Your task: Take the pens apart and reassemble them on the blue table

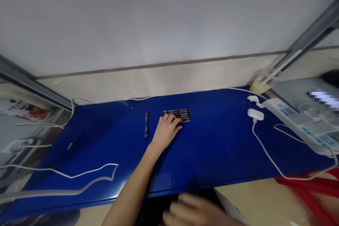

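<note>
Several grey-and-black pens (183,111) lie side by side in a row on the blue tabletop (212,137). My left hand (167,127) rests over the near side of this row, its fingers bent and closed on a pen at the near edge. The fingers hide the left part of the nearer pens. Left of my hand, a single pen (146,125) lies pointing away from me, apart from the row. At the table's front edge my right hand (193,212) is smeared by motion, and no held thing shows in it.
A dark pen-like object (74,141) lies far left. White cables (87,173) cross the left front. At right are a white earbud case (255,114) on a cable, crumpled tissue (255,100) and a white-and-blue box (288,113). A wall (164,81) stands behind.
</note>
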Demonstrator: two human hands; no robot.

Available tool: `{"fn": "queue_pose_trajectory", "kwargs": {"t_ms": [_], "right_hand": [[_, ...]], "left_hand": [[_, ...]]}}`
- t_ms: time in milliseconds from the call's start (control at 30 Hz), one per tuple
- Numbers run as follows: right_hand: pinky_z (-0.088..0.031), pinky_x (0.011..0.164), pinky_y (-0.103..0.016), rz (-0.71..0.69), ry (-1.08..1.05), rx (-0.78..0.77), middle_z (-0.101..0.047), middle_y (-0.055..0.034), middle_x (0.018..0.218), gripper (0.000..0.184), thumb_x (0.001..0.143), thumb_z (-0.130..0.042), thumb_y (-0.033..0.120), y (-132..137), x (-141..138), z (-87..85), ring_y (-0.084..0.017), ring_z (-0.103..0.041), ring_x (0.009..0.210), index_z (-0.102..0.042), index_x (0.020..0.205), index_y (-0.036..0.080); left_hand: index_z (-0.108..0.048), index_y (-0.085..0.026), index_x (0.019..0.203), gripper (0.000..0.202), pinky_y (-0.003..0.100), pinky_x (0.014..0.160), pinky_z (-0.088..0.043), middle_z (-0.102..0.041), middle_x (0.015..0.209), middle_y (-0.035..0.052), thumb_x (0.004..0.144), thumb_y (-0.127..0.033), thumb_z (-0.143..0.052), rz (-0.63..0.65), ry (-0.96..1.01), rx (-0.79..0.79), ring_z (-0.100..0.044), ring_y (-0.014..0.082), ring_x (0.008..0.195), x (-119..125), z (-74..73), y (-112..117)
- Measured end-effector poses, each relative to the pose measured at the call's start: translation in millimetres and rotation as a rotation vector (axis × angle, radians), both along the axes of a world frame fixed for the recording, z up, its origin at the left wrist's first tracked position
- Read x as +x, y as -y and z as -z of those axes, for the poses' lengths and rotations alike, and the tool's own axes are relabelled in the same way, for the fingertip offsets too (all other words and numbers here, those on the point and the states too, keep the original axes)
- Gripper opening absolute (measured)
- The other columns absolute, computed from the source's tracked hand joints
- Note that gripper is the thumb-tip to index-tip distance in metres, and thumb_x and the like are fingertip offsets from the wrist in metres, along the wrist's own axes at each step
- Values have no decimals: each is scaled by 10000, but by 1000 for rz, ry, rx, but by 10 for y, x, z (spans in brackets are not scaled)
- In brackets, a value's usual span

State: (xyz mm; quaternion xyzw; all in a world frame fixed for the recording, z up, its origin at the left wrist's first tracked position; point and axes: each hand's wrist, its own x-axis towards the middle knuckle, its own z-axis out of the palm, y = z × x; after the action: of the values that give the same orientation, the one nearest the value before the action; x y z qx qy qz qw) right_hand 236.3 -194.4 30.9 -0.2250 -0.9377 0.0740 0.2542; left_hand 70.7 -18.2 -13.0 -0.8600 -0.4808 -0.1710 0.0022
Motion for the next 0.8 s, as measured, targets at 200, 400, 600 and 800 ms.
{"fn": "queue_pose_trajectory", "kwargs": {"t_ms": [200,400,600,800], "right_hand": [[-523,853,-386,308,-121,11,-749,-87,948,266,1014,-486,254,-1664,212,-200,-212,-641,883,-738,1019,170],[-545,861,-372,257,-3,-192,-749,-57,1064,283,1024,-485,328,-2135,430,87,-223,-617,970,-738,1081,212],[-532,968,-421,241,22,-199,-727,-90,1169,313,1020,-492,294,-2012,422,192,-247,-650,1074,-670,1255,190],[-567,893,-399,174,-22,-243,-728,-87,998,236,1020,-484,231,-1979,369,245,-221,-670,945,-703,1082,168]], "left_hand": [[-639,-173,986,123,374,816,-438,-668,971,58,956,-284,-595,45,-6,-32,-574,231,951,-17,0,-44],[-616,-195,1111,177,353,803,-430,-714,1027,51,1007,-280,-501,47,30,159,-603,222,975,-81,-39,-60],[-624,-210,1196,227,335,777,-427,-713,978,41,1003,-258,-514,89,22,289,-609,196,889,-124,-91,-69],[-657,-186,1084,201,311,687,-402,-689,821,19,1020,-264,-483,113,19,253,-608,162,757,-70,-88,-37]]}}
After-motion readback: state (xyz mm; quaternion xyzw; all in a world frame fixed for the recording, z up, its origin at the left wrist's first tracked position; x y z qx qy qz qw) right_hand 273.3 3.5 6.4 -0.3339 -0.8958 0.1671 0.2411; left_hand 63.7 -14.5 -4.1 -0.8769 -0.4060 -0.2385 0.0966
